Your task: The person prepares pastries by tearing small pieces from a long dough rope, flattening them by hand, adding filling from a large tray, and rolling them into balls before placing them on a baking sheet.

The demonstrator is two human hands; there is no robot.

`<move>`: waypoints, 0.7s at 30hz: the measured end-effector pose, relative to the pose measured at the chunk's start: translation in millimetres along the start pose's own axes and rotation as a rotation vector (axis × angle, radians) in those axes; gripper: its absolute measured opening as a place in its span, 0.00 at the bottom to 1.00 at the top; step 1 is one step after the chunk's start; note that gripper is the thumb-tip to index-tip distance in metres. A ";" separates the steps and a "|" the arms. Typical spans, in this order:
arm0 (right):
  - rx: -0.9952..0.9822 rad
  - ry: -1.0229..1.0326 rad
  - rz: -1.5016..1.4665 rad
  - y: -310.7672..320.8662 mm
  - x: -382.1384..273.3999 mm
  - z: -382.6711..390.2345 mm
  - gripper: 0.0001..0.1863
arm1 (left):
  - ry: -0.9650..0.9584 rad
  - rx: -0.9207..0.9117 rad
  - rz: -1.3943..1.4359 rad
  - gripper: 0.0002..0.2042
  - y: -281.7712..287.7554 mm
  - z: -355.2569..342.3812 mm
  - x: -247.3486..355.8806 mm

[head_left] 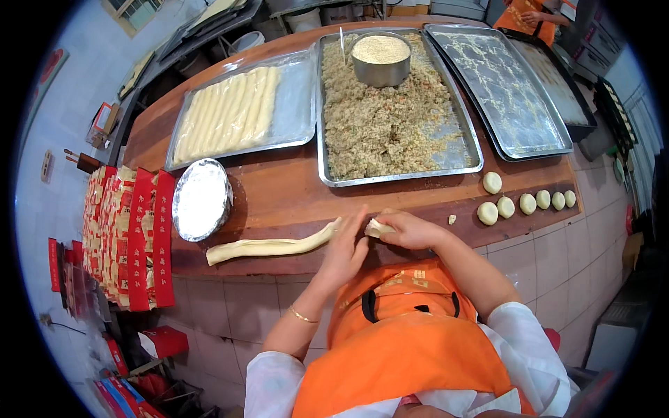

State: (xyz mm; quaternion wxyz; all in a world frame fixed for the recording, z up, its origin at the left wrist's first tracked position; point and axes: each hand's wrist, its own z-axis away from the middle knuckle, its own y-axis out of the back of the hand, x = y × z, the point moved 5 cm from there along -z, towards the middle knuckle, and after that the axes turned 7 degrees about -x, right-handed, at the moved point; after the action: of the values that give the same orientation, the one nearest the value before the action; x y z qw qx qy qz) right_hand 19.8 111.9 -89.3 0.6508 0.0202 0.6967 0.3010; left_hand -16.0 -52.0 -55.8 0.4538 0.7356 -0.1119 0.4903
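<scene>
A long pale dough rope point(268, 246) lies along the front edge of the wooden table point(279, 188). My left hand point(345, 251) pinches the rope's right end. My right hand point(408, 230) holds a small torn-off piece of dough point(378, 227) just to the right of it. Several round dough balls point(527, 202) sit in a row on the table to my right. Behind my hands stands a metal tray of crumbly filling point(390, 118) with a metal bowl of pale crumbs point(380, 58) in it.
A tray of long dough ropes point(230, 111) lies at the back left, two floured baking trays point(502, 87) at the back right. A foil-covered bowl point(201, 198) and stacked red packages point(129, 233) sit at the left. A person in orange point(524, 17) stands beyond the table.
</scene>
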 end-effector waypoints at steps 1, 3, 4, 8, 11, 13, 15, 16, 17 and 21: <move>0.011 -0.051 -0.020 -2.5 4.6 4.5 0.18 | 0.000 -0.012 0.041 0.24 -8.1 -2.6 0.8; 0.031 -0.142 -0.065 -3.2 -1.2 7.7 0.18 | 0.003 -0.034 0.112 0.19 -21.6 -5.7 -3.2; -0.008 -0.315 -0.010 -2.4 1.4 9.2 0.18 | 0.075 0.035 0.179 0.14 -26.5 -5.0 -13.2; 0.156 -0.420 0.193 5.7 -10.0 23.8 0.16 | 0.209 -0.002 0.201 0.10 -39.5 -7.5 -24.9; 0.365 -0.342 0.489 3.3 -10.8 34.4 0.12 | 0.203 0.026 -0.028 0.09 -45.3 -14.7 -28.1; 0.499 -0.304 0.537 11.9 -4.5 47.5 0.11 | 0.146 0.046 -0.185 0.09 -44.2 -22.3 -19.3; 0.551 -0.337 0.709 37.6 -17.5 77.1 0.10 | 0.120 0.108 -0.175 0.09 -39.1 -27.8 -13.4; 0.506 -0.422 0.769 46.0 -25.1 92.4 0.11 | 0.103 0.140 -0.169 0.10 -36.5 -30.4 -10.8; 0.482 -0.434 0.758 46.3 -18.7 104.8 0.11 | 0.038 0.119 -0.201 0.10 -39.0 -30.5 -9.0; 0.472 -0.367 0.624 41.6 9.3 122.4 0.12 | 0.021 0.034 -0.185 0.12 -50.0 -21.1 -14.9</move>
State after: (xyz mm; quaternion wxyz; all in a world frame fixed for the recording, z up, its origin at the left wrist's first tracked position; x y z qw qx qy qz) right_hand 115.7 198.0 -75.6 0.6192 0.4312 0.5799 0.3071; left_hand -6.0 -11.6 -93.6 0.4857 0.7451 -0.0305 0.4560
